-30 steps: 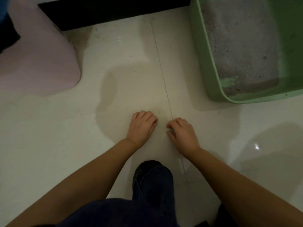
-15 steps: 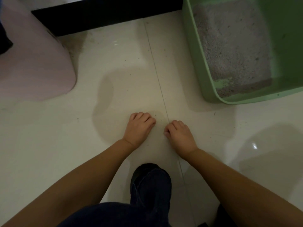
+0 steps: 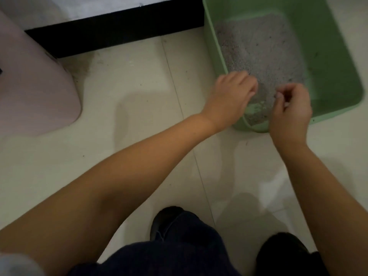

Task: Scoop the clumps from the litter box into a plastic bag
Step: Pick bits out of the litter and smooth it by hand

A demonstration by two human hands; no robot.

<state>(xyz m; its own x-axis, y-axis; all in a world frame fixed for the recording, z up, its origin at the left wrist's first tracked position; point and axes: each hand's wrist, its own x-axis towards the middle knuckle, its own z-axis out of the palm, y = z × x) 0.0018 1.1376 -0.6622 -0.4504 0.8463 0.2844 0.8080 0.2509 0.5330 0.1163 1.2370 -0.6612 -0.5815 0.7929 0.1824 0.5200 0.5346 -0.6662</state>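
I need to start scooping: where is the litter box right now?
In the head view the green litter box sits on the tiled floor at the upper right, beside the black baseboard, with both hands over its near corner.

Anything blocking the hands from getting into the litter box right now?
Nothing visible does. The left hand and right hand are at the near corner of the open green litter box, with grey litter exposed. No scoop or bag in view.

Bare forearms [image 3: 123, 176], no sleeves; dark navy trousers [image 3: 179, 255]; black shoes [image 3: 165, 218].
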